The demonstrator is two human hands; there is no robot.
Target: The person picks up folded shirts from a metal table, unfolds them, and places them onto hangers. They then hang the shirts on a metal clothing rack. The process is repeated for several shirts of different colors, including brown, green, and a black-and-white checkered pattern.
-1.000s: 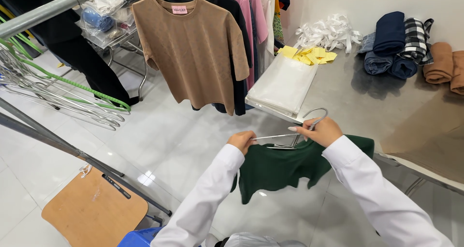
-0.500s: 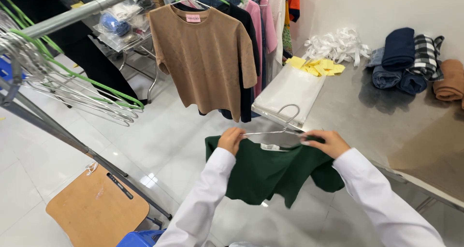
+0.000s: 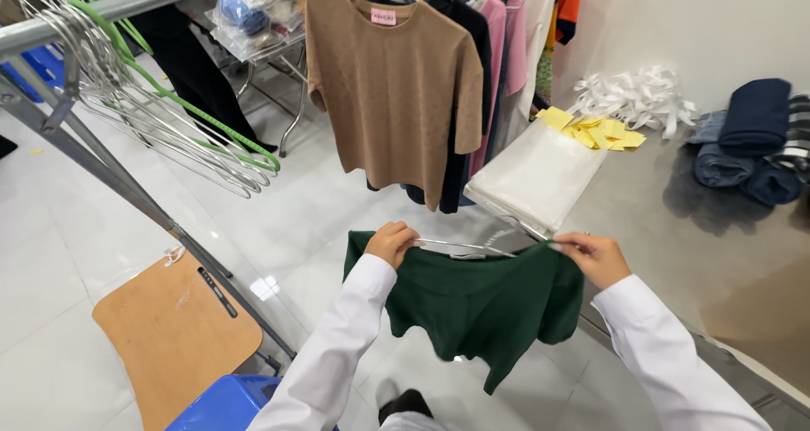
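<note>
We stand on a pale tiled floor (image 3: 278, 228) beside a grey tabletop (image 3: 675, 237), with a white wall at 1 o'clock. At the centre of view hangs a green shirt (image 3: 472, 304), draped on a wire hanger (image 3: 464, 247) and held in the air over the floor, just left of the tabletop edge. Our left hand (image 3: 391, 243) has its fingers curled shut around the shirt's shoulder and the hanger's end. Our right hand (image 3: 595, 256) pinches the other shoulder at the hanger's tip with pressed fingers.

Just past the shirt, at 12 o'clock, a stack of clear bags (image 3: 536, 178) lies on the tabletop, with yellow tags (image 3: 595, 131) and white ribbons (image 3: 633, 97) beyond. Folded clothes (image 3: 751, 144) sit at 2 o'clock. A brown shirt (image 3: 392, 85) hangs at 11 o'clock before other garments. A rail with empty hangers (image 3: 160, 119) crosses at 10 o'clock, and a wooden chair (image 3: 169, 330) stands at 8 o'clock.
</note>
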